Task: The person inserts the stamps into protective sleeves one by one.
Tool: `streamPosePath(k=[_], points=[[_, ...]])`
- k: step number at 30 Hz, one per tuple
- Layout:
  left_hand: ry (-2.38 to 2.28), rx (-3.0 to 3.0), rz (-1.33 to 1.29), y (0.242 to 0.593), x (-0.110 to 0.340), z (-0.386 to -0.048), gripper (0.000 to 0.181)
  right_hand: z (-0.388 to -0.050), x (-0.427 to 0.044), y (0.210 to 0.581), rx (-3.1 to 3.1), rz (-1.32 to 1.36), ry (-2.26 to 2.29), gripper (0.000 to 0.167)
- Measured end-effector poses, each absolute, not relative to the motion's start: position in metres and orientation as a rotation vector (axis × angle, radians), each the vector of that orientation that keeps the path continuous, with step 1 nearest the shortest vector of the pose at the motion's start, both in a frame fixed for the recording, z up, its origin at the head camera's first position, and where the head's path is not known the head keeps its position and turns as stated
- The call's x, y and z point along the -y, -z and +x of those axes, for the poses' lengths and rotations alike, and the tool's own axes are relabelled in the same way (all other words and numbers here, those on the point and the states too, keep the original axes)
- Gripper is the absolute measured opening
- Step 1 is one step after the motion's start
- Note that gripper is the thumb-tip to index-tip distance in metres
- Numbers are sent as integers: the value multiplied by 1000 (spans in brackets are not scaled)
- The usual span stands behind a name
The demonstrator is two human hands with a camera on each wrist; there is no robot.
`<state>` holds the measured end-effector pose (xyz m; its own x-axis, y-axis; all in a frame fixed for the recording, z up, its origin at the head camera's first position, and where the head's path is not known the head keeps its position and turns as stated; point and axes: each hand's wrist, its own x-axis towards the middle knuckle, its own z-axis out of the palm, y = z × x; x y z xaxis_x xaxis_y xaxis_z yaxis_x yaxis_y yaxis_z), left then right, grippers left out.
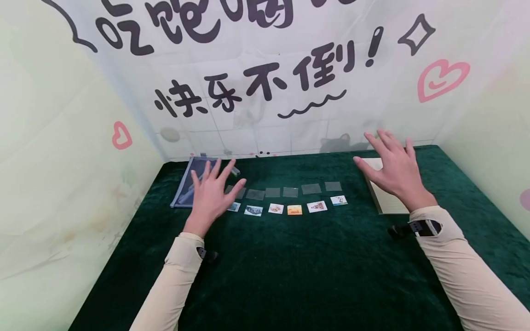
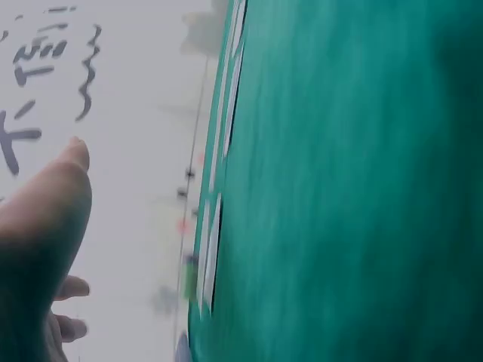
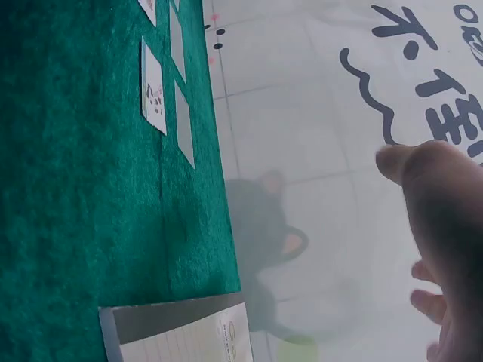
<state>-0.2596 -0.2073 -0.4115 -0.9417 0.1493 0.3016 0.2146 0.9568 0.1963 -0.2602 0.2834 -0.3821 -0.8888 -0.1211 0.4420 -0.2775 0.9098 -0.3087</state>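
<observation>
My left hand has its fingers spread and holds nothing. In the head view it overlaps a blue-edged mesh pouch and the left end of a row of small picture cards. Behind the cards runs a row of clear plastic rectangles. My right hand, fingers also apart, appears over a lined notepad and partly hides it. A panda card ends the row on the right; the right wrist view shows this card and the notepad's lined page.
Dark green cloth covers the table. A white printed banner hangs along the back edge, with pale side sheets at left and right. A small greenish object lies behind the left hand, by the pouch.
</observation>
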Motion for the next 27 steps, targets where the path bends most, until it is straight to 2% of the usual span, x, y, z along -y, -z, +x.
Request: streamPosePath(k=[13, 23, 27], points=[[859, 2830, -665, 405, 136, -237, 53, -266, -263, 398, 2758, 394, -957, 45], [842, 2886, -1018, 404, 53, -241, 46, -273, -248, 422, 2939, 532, -1104, 43], [794, 2911, -1083, 406, 27, -245, 40, -276, -245, 428, 2970, 536, -1113, 41]])
